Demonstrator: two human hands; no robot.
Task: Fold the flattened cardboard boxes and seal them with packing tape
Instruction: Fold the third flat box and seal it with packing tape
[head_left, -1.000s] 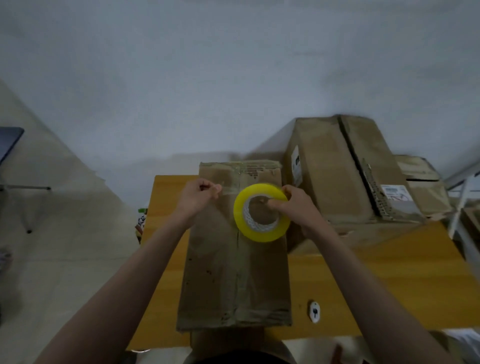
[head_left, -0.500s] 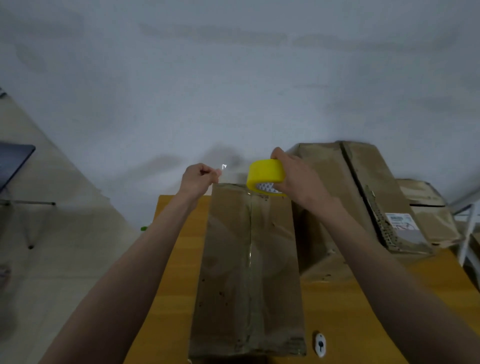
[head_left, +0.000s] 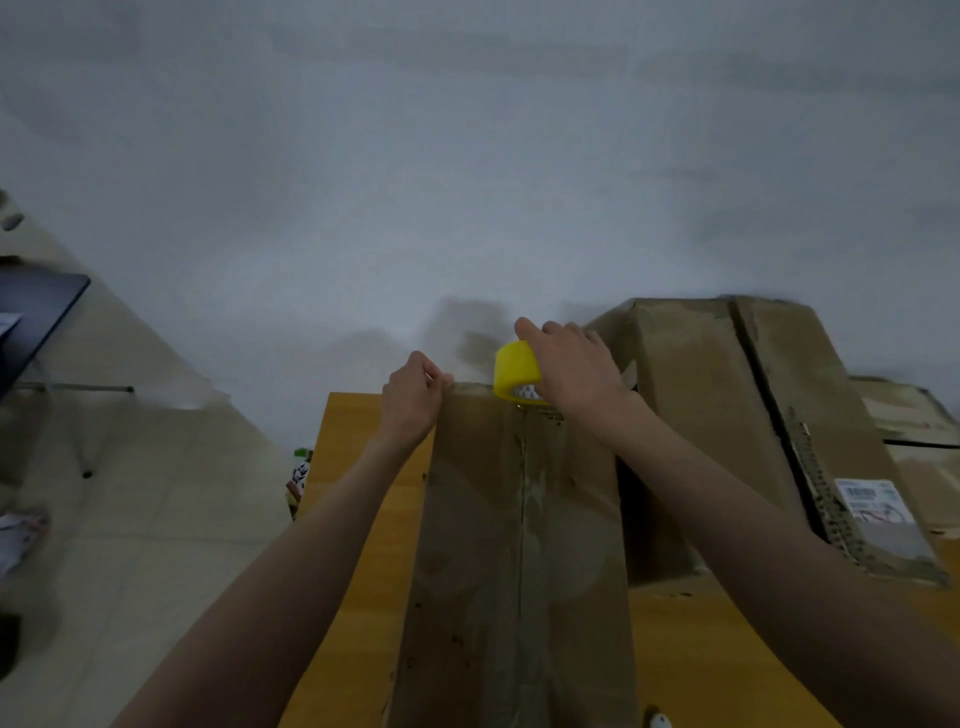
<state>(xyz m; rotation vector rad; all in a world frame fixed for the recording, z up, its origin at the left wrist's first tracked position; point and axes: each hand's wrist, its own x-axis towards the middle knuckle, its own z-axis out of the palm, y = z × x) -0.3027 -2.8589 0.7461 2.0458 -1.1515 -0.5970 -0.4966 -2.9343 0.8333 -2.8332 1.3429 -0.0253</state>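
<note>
While both my arms reach forward over the wooden surface (head_left: 358, 519), my right hand (head_left: 574, 366) grips the yellow tape roll (head_left: 514, 370), fingers curled over its top, holding it at the far end of the long cardboard box (head_left: 519, 561), right on the centre seam. That box lies lengthwise from the near edge of the surface to its far edge, flaps closed, with a glossy strip running along the seam toward the roll. My left hand (head_left: 413, 400) is at the box's far left corner, fingers curled and thumb pressed to forefinger; whether they pinch a tape end or the cardboard edge, I cannot tell. A larger closed cardboard box (head_left: 727, 415) stands just beside the long one on its right, toward the far right corner, carrying a white shipping label (head_left: 872, 501). A small white object (head_left: 658, 720) sits at the near edge.
</note>
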